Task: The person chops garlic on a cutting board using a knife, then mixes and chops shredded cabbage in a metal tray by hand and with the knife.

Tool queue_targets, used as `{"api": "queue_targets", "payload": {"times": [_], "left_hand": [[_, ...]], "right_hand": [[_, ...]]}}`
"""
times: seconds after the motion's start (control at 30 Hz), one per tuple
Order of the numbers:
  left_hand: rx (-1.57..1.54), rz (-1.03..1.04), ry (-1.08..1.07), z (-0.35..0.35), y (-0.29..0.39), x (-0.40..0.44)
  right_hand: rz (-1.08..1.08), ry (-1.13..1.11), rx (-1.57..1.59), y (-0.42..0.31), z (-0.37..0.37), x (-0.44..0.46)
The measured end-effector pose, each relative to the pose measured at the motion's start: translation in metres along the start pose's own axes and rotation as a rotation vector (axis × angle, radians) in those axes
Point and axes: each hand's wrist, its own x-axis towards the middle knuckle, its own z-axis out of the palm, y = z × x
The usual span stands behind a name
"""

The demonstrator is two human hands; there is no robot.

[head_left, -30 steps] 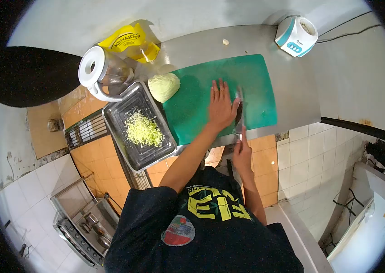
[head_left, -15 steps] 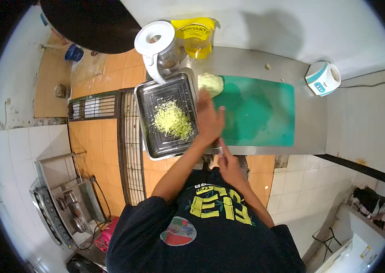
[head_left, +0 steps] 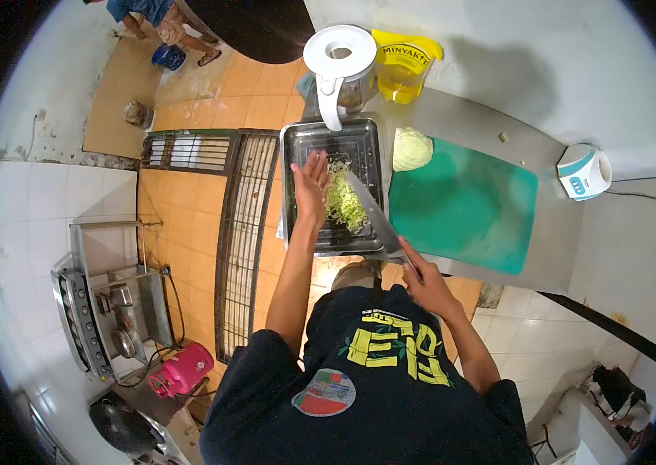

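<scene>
My left hand (head_left: 311, 186) is over the left side of a dark metal tray (head_left: 291, 147), its fingers stretched out and nothing in it. Beside that hand lies a heap of shredded cabbage (head_left: 343, 205) in the tray. My right hand (head_left: 427, 285) grips the handle of a large knife (head_left: 374, 213). The blade reaches over the tray's right side, its tip at the shreds. A pale piece of cabbage (head_left: 413, 149) rests at the upper left corner of the green cutting board (head_left: 463, 205).
Behind the tray stand a white-lidded pitcher (head_left: 341, 58) and a yellow pouch of oil (head_left: 405, 66). A white and blue device (head_left: 583, 172) sits at the counter's right end. Left of me are a stove (head_left: 84, 325) and a pink gas cylinder (head_left: 183, 370). A person (head_left: 149, 15) is at top left.
My left hand has moved left, away from the knife, to the tray's far side. The knife now extends over the tray. The view has shifted, and a person has come into sight.
</scene>
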Motion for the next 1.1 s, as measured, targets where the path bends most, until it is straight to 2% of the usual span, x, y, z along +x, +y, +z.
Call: {"api": "queue_targets", "payload": {"times": [0.1,0.2,0.23,0.3,0.43,0.5,0.6,0.7,0.8,0.87,0.93,1.03,1.1], "left_hand": [[-0.329,-0.116,0.018,0.004,-0.001,-0.014],[-0.459,-0.109,0.048,0.009,0.000,-0.026],[-0.445,-0.166,0.082,0.008,0.005,-0.030],[-0.401,-0.149,0.071,0.002,0.002,-0.031],[-0.380,-0.150,0.059,-0.006,0.000,-0.026],[-0.380,-0.146,0.042,0.003,0.007,-0.031],[-0.330,-0.158,0.035,-0.002,0.001,-0.028],[-0.357,-0.136,0.077,-0.008,-0.006,-0.023],[-0.269,-0.067,0.048,0.004,-0.003,-0.032],[-0.365,-0.096,0.087,0.018,0.002,-0.039],[-0.284,-0.015,0.120,0.030,0.000,-0.045],[0.278,0.288,0.241,0.029,-0.031,-0.033],[0.828,0.569,0.075,0.040,-0.036,-0.054]], "right_hand": [[-0.131,-0.086,-0.019,-0.006,0.021,0.020],[-0.228,0.031,-0.089,0.024,0.037,0.043],[-0.136,0.016,-0.081,0.028,0.033,0.045],[0.052,-0.021,-0.063,0.027,0.025,0.046],[-0.245,0.026,-0.070,0.016,0.034,0.023],[-0.319,-0.010,-0.099,0.026,0.040,0.022],[-0.078,0.044,-0.146,0.038,0.037,0.035],[-0.264,0.132,-0.079,0.025,0.045,0.028],[-0.240,0.056,-0.212,0.026,0.047,0.027],[-0.150,0.072,-0.195,0.035,0.034,0.030],[-0.128,0.110,-0.159,0.042,0.020,0.024],[-0.127,0.122,-0.072,0.045,0.007,0.013],[-0.375,0.223,-0.036,0.061,0.023,0.029]]}}
